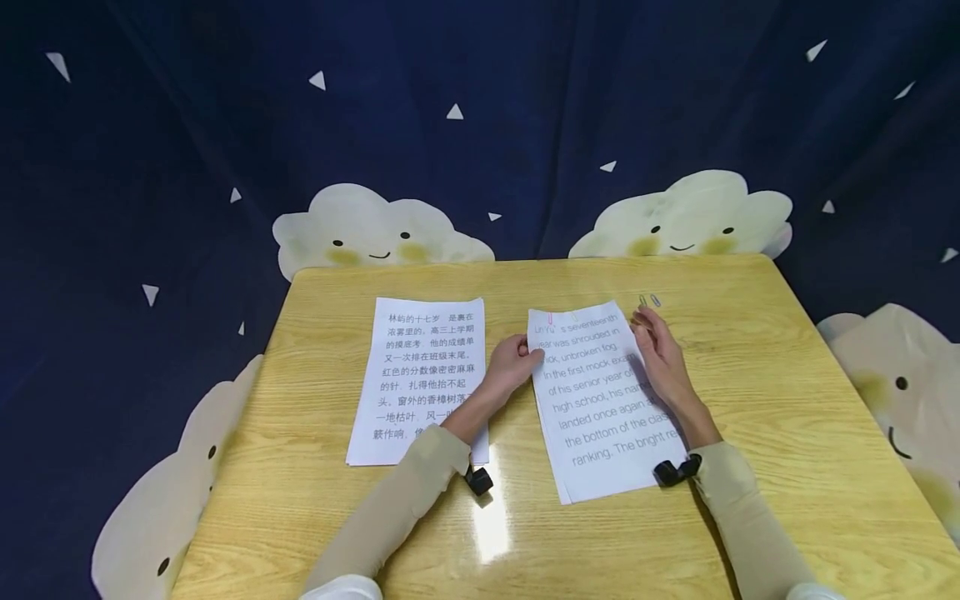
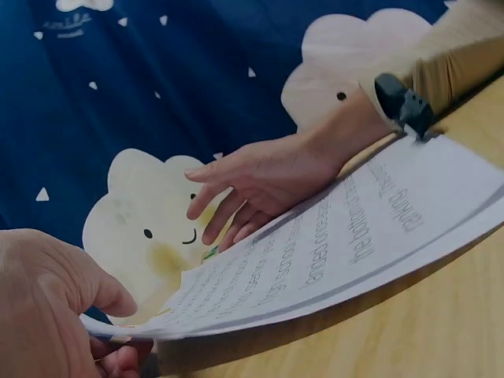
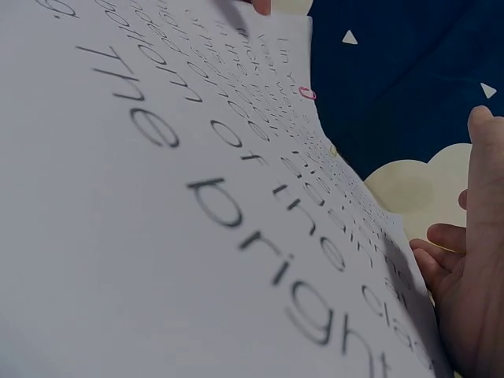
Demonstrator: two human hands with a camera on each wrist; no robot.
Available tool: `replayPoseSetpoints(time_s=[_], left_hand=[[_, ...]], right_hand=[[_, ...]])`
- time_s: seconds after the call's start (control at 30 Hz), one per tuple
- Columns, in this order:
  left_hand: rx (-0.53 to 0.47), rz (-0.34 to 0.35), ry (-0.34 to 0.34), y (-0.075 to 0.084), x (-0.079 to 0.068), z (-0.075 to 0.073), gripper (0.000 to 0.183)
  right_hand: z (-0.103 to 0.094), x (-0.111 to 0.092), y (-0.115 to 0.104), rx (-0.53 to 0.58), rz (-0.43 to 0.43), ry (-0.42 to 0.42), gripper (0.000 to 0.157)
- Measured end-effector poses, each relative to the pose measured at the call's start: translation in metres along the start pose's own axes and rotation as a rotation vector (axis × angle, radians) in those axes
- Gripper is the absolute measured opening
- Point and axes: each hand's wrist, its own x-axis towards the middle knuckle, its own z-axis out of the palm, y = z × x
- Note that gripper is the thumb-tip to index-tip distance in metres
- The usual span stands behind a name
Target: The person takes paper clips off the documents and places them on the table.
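A stack of white sheets printed in English (image 1: pixel 600 400) is held up at its left edge by my left hand (image 1: pixel 516 362). Thumb and fingers pinch that edge, as the left wrist view also shows. A pink paper clip (image 1: pixel 550 318) sits on the stack's top edge, and a pale yellowish clip (image 3: pixel 333 150) is farther along it. Beside the right edge is my right hand (image 1: pixel 663 354), palm toward the paper. Its fingers (image 2: pixel 224 213) are spread and relaxed, gripping nothing. Whether it touches the edge I cannot tell.
Sheets printed in Chinese (image 1: pixel 420 375) lie on the wooden table (image 1: pixel 300 500) at the left, partly under my left forearm. A green clip (image 1: pixel 642 300) and a blue clip (image 1: pixel 656 300) lie beyond the right hand. Behind the table hangs a dark blue curtain (image 1: pixel 525 108) with cloud shapes.
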Motion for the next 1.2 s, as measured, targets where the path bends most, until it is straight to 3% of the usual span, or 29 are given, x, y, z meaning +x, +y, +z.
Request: replayPoseSetpoints(time_s=[0.1, 0.3, 0.5, 0.6, 0.83, 1.07, 1.2], left_hand=[[0.055, 0.032, 0.005, 0.003, 0.005, 0.003, 0.016], [-0.010, 0.074, -0.017, 0.004, 0.017, 0.007, 0.032], [0.040, 0.123, 0.046, -0.001, 0.021, 0.003, 0.026], [0.028, 0.136, 0.037, -0.002, 0.017, -0.004, 0.028], [-0.054, 0.166, -0.107, 0.004, 0.001, -0.032, 0.032], [-0.096, 0.255, -0.156, 0.004, -0.007, -0.055, 0.032], [-0.101, 0.279, -0.139, 0.004, -0.008, -0.061, 0.038]], right_hand=[[0.000, 0.000, 0.000, 0.008, 0.007, -0.001, 0.054], [0.001, -0.001, -0.008, 0.047, -0.001, 0.001, 0.049], [0.000, -0.004, -0.027, 0.114, -0.022, -0.033, 0.045], [-0.003, -0.003, -0.025, 0.132, -0.017, -0.031, 0.046], [-0.006, 0.006, -0.017, 0.196, -0.030, -0.020, 0.049], [-0.005, 0.008, -0.042, 0.171, 0.009, -0.073, 0.043], [0.000, 0.007, -0.059, 0.247, 0.009, -0.138, 0.040]])
